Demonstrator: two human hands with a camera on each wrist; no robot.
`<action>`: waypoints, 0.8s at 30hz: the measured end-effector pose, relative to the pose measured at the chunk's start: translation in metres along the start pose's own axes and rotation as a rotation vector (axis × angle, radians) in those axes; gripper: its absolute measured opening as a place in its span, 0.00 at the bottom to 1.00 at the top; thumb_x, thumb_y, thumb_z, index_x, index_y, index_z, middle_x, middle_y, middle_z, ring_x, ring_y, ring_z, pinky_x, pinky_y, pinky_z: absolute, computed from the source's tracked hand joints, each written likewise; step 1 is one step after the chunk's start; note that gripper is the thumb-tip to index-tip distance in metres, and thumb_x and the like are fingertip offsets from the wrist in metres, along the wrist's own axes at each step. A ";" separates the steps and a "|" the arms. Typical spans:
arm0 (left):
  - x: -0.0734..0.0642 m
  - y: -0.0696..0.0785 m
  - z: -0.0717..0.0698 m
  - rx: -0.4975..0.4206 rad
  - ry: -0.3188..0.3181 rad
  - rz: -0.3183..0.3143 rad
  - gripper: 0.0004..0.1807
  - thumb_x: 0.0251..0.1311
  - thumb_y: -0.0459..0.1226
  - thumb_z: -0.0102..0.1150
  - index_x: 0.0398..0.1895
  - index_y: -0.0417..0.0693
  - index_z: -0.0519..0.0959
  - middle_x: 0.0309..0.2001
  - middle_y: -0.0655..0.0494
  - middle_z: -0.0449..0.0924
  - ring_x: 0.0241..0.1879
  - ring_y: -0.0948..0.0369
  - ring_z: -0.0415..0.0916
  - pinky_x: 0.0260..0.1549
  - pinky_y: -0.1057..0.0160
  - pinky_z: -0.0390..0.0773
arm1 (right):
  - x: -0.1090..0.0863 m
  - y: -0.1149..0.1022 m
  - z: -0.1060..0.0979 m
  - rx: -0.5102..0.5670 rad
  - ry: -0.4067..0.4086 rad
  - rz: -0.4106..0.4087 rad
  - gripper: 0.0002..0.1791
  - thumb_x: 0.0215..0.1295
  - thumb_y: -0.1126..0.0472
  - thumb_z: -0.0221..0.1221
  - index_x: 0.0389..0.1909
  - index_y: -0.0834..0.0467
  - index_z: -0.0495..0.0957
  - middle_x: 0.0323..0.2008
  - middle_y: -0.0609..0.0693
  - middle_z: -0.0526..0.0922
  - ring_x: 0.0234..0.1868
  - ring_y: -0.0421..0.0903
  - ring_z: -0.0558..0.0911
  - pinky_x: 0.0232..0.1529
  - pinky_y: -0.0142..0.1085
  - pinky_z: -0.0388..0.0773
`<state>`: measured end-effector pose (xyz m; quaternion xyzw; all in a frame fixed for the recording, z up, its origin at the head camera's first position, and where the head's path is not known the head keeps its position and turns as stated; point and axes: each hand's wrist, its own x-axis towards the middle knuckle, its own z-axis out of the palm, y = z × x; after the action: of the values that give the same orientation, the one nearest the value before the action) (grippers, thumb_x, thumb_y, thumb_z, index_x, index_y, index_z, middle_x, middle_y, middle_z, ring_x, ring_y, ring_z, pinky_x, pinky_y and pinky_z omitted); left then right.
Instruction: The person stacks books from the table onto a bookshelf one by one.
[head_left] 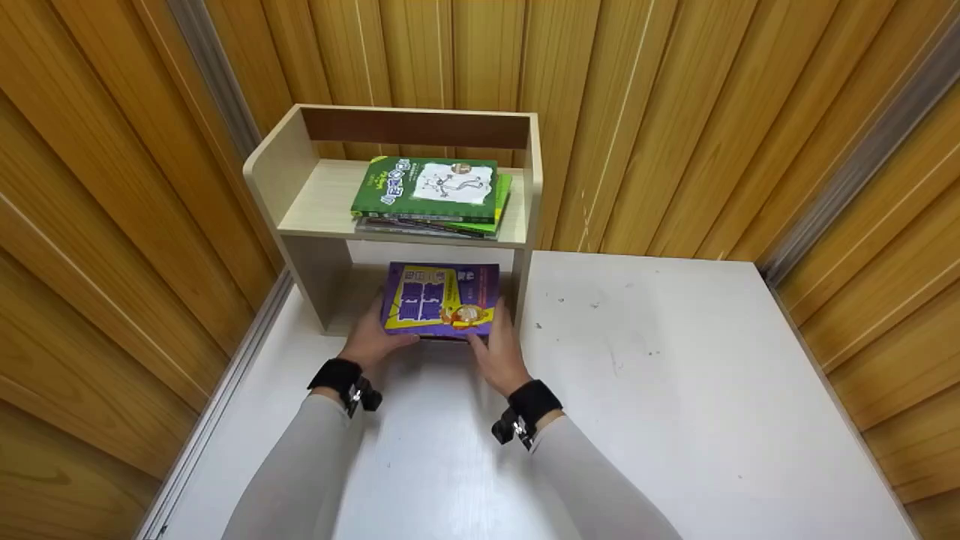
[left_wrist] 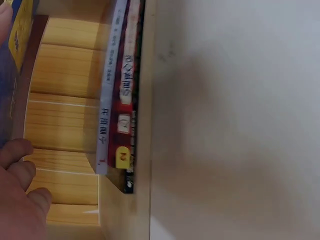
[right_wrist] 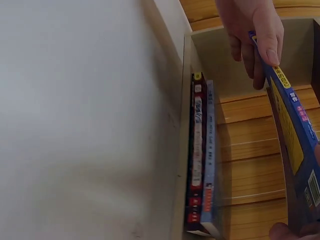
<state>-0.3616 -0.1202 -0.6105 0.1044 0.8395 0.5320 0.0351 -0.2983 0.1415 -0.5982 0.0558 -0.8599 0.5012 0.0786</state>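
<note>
A purple-and-yellow book (head_left: 442, 300) lies nearly flat between both hands, at the lower compartment of a small wooden shelf (head_left: 300, 285). My left hand (head_left: 369, 339) holds its left end. In the right wrist view the left thumb lies along the spine, with the other fingers beneath. At the right end, my right hand (head_left: 501, 356) grips the same book; only bits of its fingers show in the right wrist view. Below the held book, apart from it, a stack of books (right_wrist: 199, 150) lies flat on the compartment's bottom board, spines outward.
On the upper shelf a green book (head_left: 424, 187) tops a stack of other books. The shelf stands on a white table (head_left: 637, 375) with small dark marks. Wood-panelled walls (head_left: 622, 127) rise at the back and both sides.
</note>
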 end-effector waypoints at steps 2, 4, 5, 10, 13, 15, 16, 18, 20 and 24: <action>0.013 0.004 0.001 -0.039 -0.013 0.018 0.67 0.50 0.39 0.84 0.88 0.53 0.47 0.83 0.46 0.60 0.79 0.47 0.64 0.81 0.46 0.62 | 0.010 0.001 -0.003 -0.002 0.019 -0.025 0.44 0.80 0.60 0.58 0.85 0.67 0.44 0.82 0.69 0.55 0.83 0.63 0.58 0.85 0.54 0.55; 0.023 0.010 0.004 -0.061 -0.029 0.023 0.66 0.52 0.39 0.84 0.88 0.53 0.48 0.82 0.47 0.61 0.80 0.48 0.63 0.81 0.46 0.62 | 0.019 0.003 -0.009 -0.011 0.030 -0.039 0.41 0.80 0.61 0.58 0.84 0.65 0.47 0.80 0.68 0.61 0.82 0.63 0.62 0.84 0.54 0.57; 0.027 0.014 0.005 -0.066 -0.033 0.023 0.65 0.52 0.40 0.84 0.87 0.54 0.49 0.82 0.48 0.62 0.80 0.49 0.63 0.81 0.47 0.62 | 0.023 0.004 -0.012 -0.011 0.031 -0.040 0.40 0.80 0.62 0.58 0.84 0.64 0.49 0.79 0.67 0.63 0.81 0.62 0.64 0.84 0.54 0.58; 0.044 0.025 0.009 -0.024 -0.068 0.048 0.67 0.53 0.49 0.83 0.88 0.53 0.45 0.85 0.49 0.56 0.83 0.50 0.56 0.83 0.47 0.57 | 0.035 0.005 -0.021 -0.057 0.059 -0.017 0.38 0.81 0.60 0.58 0.82 0.65 0.53 0.79 0.68 0.63 0.81 0.63 0.65 0.83 0.54 0.61; 0.044 0.025 0.008 0.075 -0.069 0.012 0.71 0.56 0.49 0.81 0.88 0.46 0.37 0.87 0.43 0.45 0.86 0.46 0.47 0.84 0.46 0.53 | 0.032 0.007 -0.020 -0.094 0.057 0.000 0.40 0.80 0.56 0.59 0.83 0.66 0.52 0.79 0.70 0.63 0.79 0.64 0.67 0.82 0.54 0.63; 0.039 0.022 0.007 0.143 -0.061 -0.027 0.70 0.58 0.47 0.79 0.87 0.41 0.33 0.88 0.39 0.38 0.87 0.43 0.42 0.84 0.44 0.50 | 0.027 0.009 -0.017 -0.123 0.040 -0.005 0.41 0.80 0.54 0.59 0.83 0.65 0.51 0.79 0.69 0.62 0.80 0.64 0.66 0.82 0.54 0.63; 0.037 0.020 0.007 0.174 -0.050 -0.048 0.70 0.59 0.46 0.78 0.87 0.40 0.33 0.87 0.37 0.37 0.86 0.42 0.42 0.84 0.44 0.50 | 0.025 0.009 -0.015 -0.141 0.031 -0.007 0.42 0.80 0.53 0.59 0.84 0.64 0.51 0.80 0.69 0.62 0.80 0.64 0.66 0.82 0.53 0.62; 0.031 0.016 0.008 0.190 -0.037 -0.066 0.68 0.60 0.46 0.78 0.88 0.41 0.35 0.87 0.38 0.40 0.86 0.41 0.45 0.84 0.43 0.51 | 0.019 0.011 -0.011 -0.170 0.017 -0.025 0.41 0.80 0.56 0.59 0.84 0.63 0.50 0.81 0.68 0.59 0.82 0.63 0.62 0.83 0.53 0.59; 0.025 0.013 0.013 0.202 -0.024 -0.066 0.66 0.61 0.48 0.77 0.88 0.45 0.37 0.87 0.39 0.44 0.85 0.42 0.48 0.84 0.44 0.52 | 0.012 0.013 -0.009 -0.189 0.009 -0.050 0.42 0.79 0.60 0.60 0.85 0.62 0.49 0.83 0.67 0.56 0.83 0.63 0.59 0.84 0.53 0.57; 0.005 0.014 0.028 0.247 0.025 -0.001 0.63 0.64 0.51 0.74 0.89 0.53 0.38 0.86 0.42 0.49 0.83 0.45 0.55 0.83 0.43 0.57 | -0.009 0.014 -0.012 -0.190 -0.035 -0.075 0.43 0.78 0.62 0.60 0.85 0.64 0.49 0.84 0.67 0.52 0.84 0.64 0.56 0.84 0.55 0.55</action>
<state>-0.3598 -0.0885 -0.6098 0.1008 0.8990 0.4259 0.0119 -0.2913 0.1592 -0.6059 0.0892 -0.9020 0.4132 0.0873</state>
